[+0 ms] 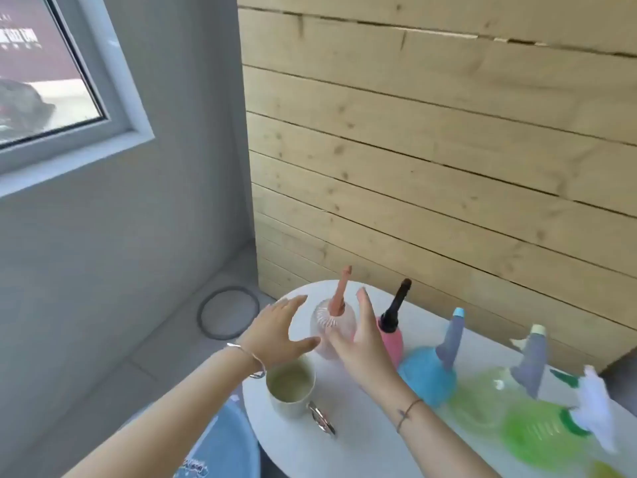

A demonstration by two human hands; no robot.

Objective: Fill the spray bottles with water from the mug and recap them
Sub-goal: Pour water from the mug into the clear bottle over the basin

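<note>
Hands closing in on the clear pink spray bottle [332, 326].
Left hand [275, 331] and right hand [362, 343] flanked it with spread fingers, gripping nothing, probably to steady and uncap it; mug [291, 388] stood just in front of the bottle.

Knotty matt wood plank wall [431, 160], smooth glossy white table [362, 439], translucent ribbed plastic spray bottle [332, 327], glazed ceramic mug [293, 391] with shiny metal handle [322, 420], polished metal bangle [250, 358]
</note>
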